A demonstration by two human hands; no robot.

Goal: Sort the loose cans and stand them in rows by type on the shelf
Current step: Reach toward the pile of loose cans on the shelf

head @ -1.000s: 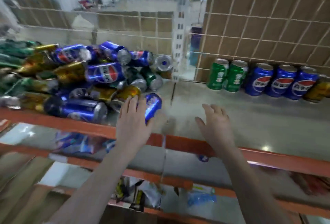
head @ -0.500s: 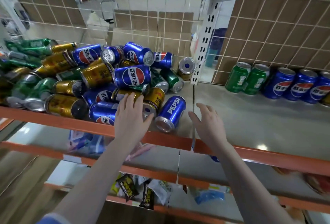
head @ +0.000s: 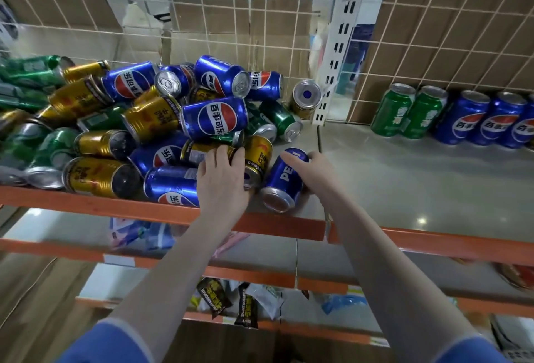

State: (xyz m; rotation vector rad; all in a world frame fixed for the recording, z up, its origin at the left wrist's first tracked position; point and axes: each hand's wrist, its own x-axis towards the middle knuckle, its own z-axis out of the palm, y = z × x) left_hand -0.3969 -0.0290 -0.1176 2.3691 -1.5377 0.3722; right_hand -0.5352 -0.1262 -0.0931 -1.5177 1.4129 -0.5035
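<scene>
A: What lay nearest the camera?

B: Two bare forearms in blue sleeves reached over the orange metal front rail [head: 268,225] of the grey shelf [head: 419,177]. On a lower shelf lay crumpled snack packets [head: 228,299]; their print was too small to read.

A: And the hands?

B: The right hand [head: 313,173] curled its fingers round a blue aluminium can lettered "PEPSI" in white [head: 284,179]. That can lay on its side near the shelf's front edge, silver end toward the viewer. The left hand [head: 222,180] rested on the heap just beside it, fingers curled over a gold can with red Chinese writing [head: 255,160], touching a blue Pepsi can on its side [head: 170,185].

A: Behind them?

B: A loose pile of cans [head: 130,120] on the shelf's left half: blue ones with the red, white and blue Pepsi globe and Chinese characters, gold ones, green ones, all tumbled on their sides. Farther right, well apart from the pile, stood an upright row against the wire grid back [head: 462,30]: two green cans [head: 407,111], then blue Pepsi cans with Chinese lettering [head: 482,120].
</scene>
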